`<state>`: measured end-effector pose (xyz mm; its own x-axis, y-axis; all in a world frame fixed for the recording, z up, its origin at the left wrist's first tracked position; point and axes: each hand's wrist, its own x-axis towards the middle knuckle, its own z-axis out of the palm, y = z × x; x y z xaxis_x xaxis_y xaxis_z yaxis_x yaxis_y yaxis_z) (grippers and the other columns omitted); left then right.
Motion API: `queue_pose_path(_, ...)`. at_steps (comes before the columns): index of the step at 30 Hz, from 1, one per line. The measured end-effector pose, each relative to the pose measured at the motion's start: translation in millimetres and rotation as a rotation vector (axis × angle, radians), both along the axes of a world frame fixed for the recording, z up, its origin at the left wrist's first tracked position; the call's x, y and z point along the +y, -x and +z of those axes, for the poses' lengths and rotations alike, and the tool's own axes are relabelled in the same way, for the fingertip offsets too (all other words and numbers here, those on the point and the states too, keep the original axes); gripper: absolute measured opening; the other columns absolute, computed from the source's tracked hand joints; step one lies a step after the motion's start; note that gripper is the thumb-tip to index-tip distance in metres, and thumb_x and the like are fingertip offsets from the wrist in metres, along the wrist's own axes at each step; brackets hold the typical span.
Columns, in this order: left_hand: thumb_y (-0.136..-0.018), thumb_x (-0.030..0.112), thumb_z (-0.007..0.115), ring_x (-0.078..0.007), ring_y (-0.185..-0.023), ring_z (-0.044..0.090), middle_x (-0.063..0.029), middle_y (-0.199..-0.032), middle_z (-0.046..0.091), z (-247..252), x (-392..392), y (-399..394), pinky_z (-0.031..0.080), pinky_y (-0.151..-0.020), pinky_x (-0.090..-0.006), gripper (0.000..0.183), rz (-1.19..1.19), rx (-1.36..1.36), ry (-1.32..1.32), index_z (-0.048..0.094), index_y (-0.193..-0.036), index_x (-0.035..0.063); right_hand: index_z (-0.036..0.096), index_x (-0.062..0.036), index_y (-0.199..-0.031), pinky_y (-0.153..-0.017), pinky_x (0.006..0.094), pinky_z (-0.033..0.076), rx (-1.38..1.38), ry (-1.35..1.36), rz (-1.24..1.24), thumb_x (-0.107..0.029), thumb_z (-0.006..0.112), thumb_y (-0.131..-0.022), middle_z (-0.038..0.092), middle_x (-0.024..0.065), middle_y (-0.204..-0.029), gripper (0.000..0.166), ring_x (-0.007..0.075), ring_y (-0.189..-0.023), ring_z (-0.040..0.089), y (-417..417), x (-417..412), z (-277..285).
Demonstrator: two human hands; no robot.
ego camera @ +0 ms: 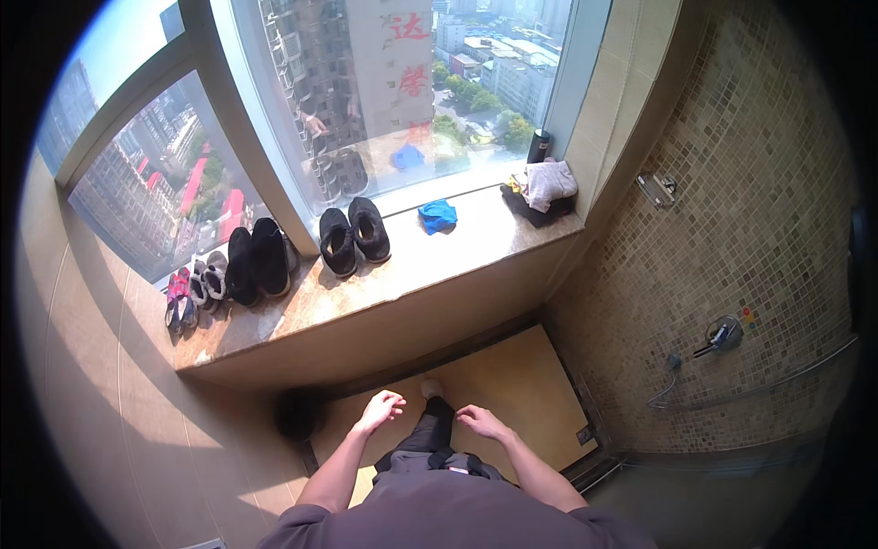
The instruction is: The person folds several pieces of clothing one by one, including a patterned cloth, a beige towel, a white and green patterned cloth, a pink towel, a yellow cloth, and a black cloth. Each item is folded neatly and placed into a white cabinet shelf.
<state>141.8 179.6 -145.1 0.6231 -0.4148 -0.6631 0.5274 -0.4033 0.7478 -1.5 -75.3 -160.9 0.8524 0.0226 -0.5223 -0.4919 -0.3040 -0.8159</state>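
Observation:
My left hand (381,412) hangs in the air over the shower floor, fingers loosely bent and holding nothing. To its right, my right hand (484,421) is also free of anything, its fingers curved inward. Between them are my dark trouser leg (432,429) and one pale shoe (431,388). Ahead is a stone window sill (411,267). On it stands a pair of black fleece-lined slippers (353,237), and a crumpled blue cloth (437,216) lies to their right. Neither hand touches the sill.
Left along the sill stand larger black shoes (259,264), small grey lined shoes (208,280) and pink-and-dark sandals (181,302). At its right end are folded clothes (551,185) and a dark cylinder (538,146). The mosaic wall carries a soap dish (656,190) and shower valve (721,336).

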Motion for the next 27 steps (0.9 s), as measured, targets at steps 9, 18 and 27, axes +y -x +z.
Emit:
queue_pose_path(9, -0.09, 0.022, 0.049, -0.0118, -0.072, 0.06, -0.0059, -0.094, 0.064, 14, -180, -120, 0.048, -0.063, -0.0254, 0.021, -0.128, -0.119, 0.147, 0.055, -0.099, 0.005, 0.058, -0.0041, -0.099, -0.067, 0.0247, 0.045, -0.506, 0.391, -0.397, -0.01, 0.055, -0.084, 0.058, 0.0041, -0.089, 0.017, 0.0132, -0.073, 0.054, -113, -187, 99)
queue_pose_path(18, -0.091, 0.024, 0.049, -0.009, -0.075, 0.057, -0.0038, -0.096, 0.063, 43, -230, -152, 0.044, -0.063, -0.0239, 0.02, -0.105, -0.128, 0.087, 0.055, -0.099, 0.0067, 0.05, -0.0054, -0.104, -0.089, 0.0385, 0.035, -0.949, 0.761, -0.483, -0.01, 0.067, -0.07, 0.049, 0.0101, -0.107, 0.038, 0.0282, -0.101, 0.046, -282, -317, 165)
queue_pose_path(27, -0.09, 0.023, 0.05, -0.0132, -0.078, 0.059, -0.0069, -0.094, 0.062, 60, -294, -83, 0.048, -0.068, -0.027, 0.02, 0.628, -0.122, -0.004, 0.055, -0.096, 0.0048, 0.043, -0.0066, -0.114, -0.09, 0.044, 0.035, -0.692, 1.134, -0.295, -0.035, 0.074, -0.063, 0.043, 0.0113, -0.115, 0.066, 0.0322, -0.107, 0.042, -396, -413, 129)
